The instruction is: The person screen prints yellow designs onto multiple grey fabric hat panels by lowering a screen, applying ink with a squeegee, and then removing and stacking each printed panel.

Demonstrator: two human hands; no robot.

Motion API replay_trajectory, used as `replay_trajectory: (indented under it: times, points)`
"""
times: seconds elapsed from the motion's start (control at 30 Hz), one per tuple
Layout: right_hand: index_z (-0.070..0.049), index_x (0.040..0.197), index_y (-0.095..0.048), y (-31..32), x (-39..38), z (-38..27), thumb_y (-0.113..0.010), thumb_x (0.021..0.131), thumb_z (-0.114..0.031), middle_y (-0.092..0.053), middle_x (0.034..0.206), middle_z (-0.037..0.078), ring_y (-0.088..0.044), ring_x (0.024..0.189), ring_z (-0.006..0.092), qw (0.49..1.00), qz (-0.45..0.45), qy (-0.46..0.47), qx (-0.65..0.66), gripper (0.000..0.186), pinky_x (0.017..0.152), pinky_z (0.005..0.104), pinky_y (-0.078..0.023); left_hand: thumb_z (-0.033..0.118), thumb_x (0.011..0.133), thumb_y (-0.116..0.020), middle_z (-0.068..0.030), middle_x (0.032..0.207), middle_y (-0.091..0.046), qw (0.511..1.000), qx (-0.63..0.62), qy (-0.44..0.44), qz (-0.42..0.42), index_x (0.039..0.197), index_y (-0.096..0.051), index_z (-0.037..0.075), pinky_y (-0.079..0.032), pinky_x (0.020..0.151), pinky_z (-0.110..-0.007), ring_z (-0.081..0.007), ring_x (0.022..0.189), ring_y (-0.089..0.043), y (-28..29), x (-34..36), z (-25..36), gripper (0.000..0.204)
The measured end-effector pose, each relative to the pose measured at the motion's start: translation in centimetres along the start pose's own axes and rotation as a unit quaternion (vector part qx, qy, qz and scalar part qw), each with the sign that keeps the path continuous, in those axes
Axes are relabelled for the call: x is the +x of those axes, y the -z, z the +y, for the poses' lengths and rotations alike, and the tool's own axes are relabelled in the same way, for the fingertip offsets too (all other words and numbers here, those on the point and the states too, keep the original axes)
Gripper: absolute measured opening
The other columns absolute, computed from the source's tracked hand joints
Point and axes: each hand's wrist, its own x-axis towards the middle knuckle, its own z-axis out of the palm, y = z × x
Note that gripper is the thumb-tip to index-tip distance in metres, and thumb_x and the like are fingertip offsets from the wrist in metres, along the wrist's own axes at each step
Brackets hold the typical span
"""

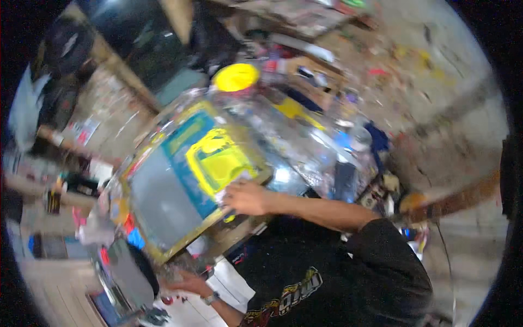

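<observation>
A screen printing frame (pixel 182 246) with a yellowish wooden rim lies slanted in front of me. Its mesh is grey on the left and teal on the right, with bright yellow ink (pixel 218 170) spread around a rectangular patch. My right hand (pixel 246 198) is closed over the near rim, fingers curled beside the inked area; small whitish bits show by the fingertips. Lower down, my left hand (pixel 189 283), a watch on its wrist, reaches leftward with fingers apart and blurred, over white sheets (pixel 231 283). Close to its fingertips stands a dark-edged grey panel (pixel 131 272).
Behind the frame sits a round container of yellow ink (pixel 236 78). Bottles, plastic wrap and clutter crowd the table's right side, including a dark bottle (pixel 344 180). A blue scrap (pixel 135 238) lies by the frame's left corner. Wooden beams (pixel 117 71) stand at the far left.
</observation>
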Motion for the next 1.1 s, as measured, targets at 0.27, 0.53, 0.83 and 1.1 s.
replay_trajectory:
  times: [0.27,0.53,0.83,1.1]
  points:
    - [-0.021,0.111,-0.065,4.1,7.9,3.8,-0.051,0.096,-0.034,-0.067,0.096,0.013,-0.068,0.082,0.0327,0.998,-0.051,0.001,-0.022,0.024,0.065,0.0475,-0.054,0.065,0.073,-0.07,-0.0172,0.154,-0.029,0.834,0.368,-0.229,-0.342,0.147,-0.036,0.008,-0.001,0.114,-0.068,-0.0355,0.148,-0.014,-4.5,2.1,4.0,0.1]
    - [-0.018,0.108,-0.057,3.2,16.3,14.2,-0.052,0.095,-0.032,-0.068,0.087,0.013,-0.069,0.074,0.0264,0.981,0.016,0.01,-0.191,0.02,0.052,0.0459,-0.051,0.07,0.067,-0.07,-0.0124,0.148,-0.04,0.826,0.354,-0.277,-0.34,0.139,-0.048,0.01,-0.003,0.111,-0.072,-0.0337,0.145,-0.023,-6.7,4.2,2.9,0.097]
    - [-0.016,0.103,-0.058,3.3,6.7,5.5,-0.05,0.097,-0.032,-0.065,0.08,0.013,-0.069,0.076,0.0287,0.987,-0.09,0.048,-0.123,0.019,0.064,0.0437,-0.054,0.072,0.065,-0.073,-0.0128,0.149,-0.04,0.855,0.3,-0.314,-0.283,0.143,-0.043,0.013,-0.004,0.112,-0.07,-0.0391,0.145,-0.023,-6.9,3.5,-0.9,0.102]
    - [-0.022,0.106,-0.059,3.9,16.6,12.1,-0.051,0.096,-0.029,-0.065,0.082,0.009,-0.067,0.072,0.0298,0.979,0.081,0.08,-0.168,0.015,0.062,0.0449,-0.054,0.073,0.065,-0.072,-0.0173,0.151,-0.035,0.87,0.304,-0.314,-0.23,0.146,-0.041,0.018,-0.005,0.111,-0.069,-0.0425,0.144,-0.018,-6.5,3.7,-0.2,0.103]
